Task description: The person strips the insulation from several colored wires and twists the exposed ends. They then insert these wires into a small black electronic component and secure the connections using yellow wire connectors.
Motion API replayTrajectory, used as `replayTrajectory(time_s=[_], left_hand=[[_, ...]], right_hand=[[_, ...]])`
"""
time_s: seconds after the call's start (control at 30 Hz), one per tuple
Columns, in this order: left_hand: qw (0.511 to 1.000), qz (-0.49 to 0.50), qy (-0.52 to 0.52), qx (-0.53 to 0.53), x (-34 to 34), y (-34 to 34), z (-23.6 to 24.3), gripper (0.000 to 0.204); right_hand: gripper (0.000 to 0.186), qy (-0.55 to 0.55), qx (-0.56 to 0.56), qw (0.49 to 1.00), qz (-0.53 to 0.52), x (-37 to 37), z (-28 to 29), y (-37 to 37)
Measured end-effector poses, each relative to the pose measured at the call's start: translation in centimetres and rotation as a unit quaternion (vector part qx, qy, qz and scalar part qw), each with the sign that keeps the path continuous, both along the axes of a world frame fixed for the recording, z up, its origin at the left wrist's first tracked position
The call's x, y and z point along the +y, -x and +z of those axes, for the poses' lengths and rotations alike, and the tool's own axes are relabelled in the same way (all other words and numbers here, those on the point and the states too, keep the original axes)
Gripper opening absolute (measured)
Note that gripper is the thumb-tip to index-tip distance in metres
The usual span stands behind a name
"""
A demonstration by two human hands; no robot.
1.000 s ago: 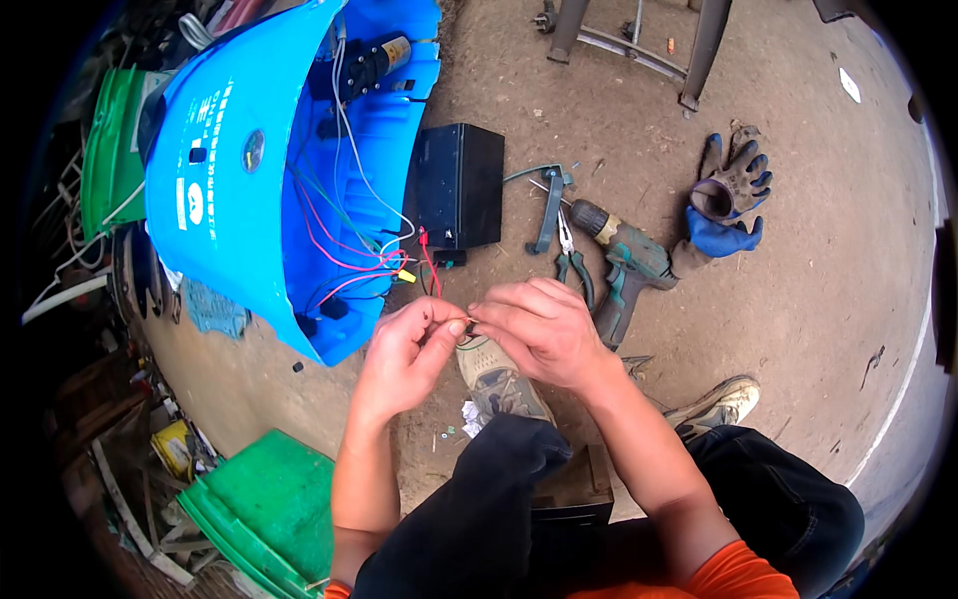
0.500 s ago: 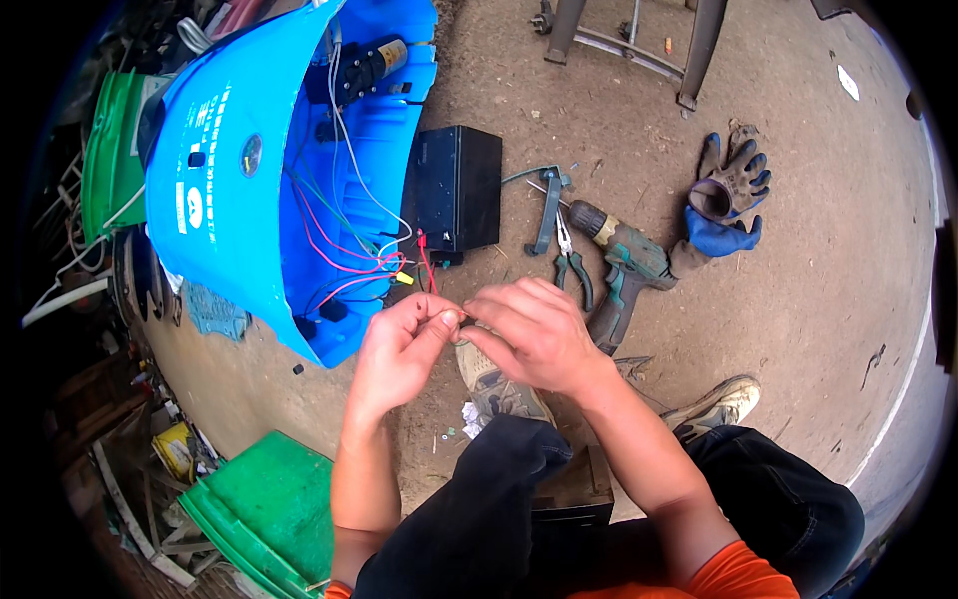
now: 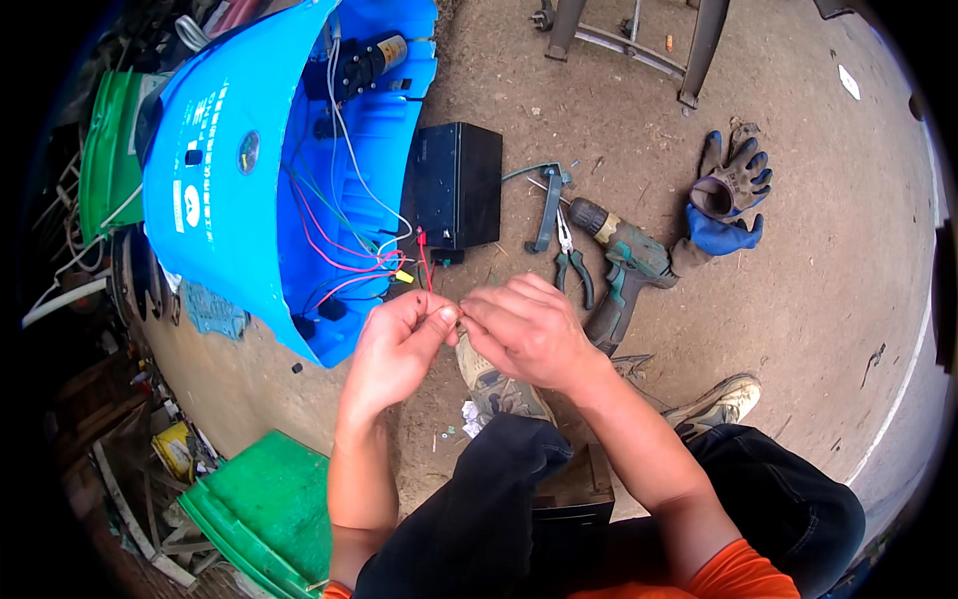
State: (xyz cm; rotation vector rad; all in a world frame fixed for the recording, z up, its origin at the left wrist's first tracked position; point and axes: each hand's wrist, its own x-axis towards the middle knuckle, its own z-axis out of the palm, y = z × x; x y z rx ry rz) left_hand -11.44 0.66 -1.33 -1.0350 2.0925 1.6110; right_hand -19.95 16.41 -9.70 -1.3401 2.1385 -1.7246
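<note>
My left hand [image 3: 394,349] and my right hand [image 3: 529,329] meet over my shoe, fingers pinched on a thin reddish wire [image 3: 459,310]. Red, grey, green and dark wires [image 3: 364,270] run inside an open blue plastic housing [image 3: 230,200], near a small yellow connector [image 3: 404,277]. A black cylindrical motor unit [image 3: 364,65] sits inside its upper part. Beside the housing stands a black rectangular battery-like box [image 3: 459,180] with a red lead. Pliers [image 3: 574,270] and a cordless drill [image 3: 629,270] lie on the ground just beyond my right hand.
Work gloves [image 3: 726,195] lie right of the drill, and a grey-green bracket [image 3: 547,215] left of it. A metal stand [image 3: 629,45] is at the top. Green plastic containers [image 3: 249,499] [image 3: 110,150] and clutter [image 3: 130,469] line the left. My shoes and knees are below.
Both hands have shifted slightly left and up, still pinched together on the wire. The surrounding tools and housing look unchanged.
</note>
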Motion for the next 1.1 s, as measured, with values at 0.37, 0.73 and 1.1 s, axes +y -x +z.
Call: replayTrajectory(time_s=[0.37,0.73,1.1], left_hand=[[0.916,-0.206,0.251,0.234,1.1,-0.7,-0.7,0.003],[0.96,-0.15,0.189,0.14,0.2,-0.8,0.2,0.006],[0.934,-0.13,0.236,0.236,1.1,-0.9,-0.5,0.009]], right_hand=[[0.029,0.035,-0.832,0.534,0.145,0.4,-0.5,0.2],[0.017,0.056,-0.028,0.998,-0.028,0.1,0.1,-0.1],[0.029,-0.017,-0.457,0.889,-0.001,-0.6,2.4,-1.0]])
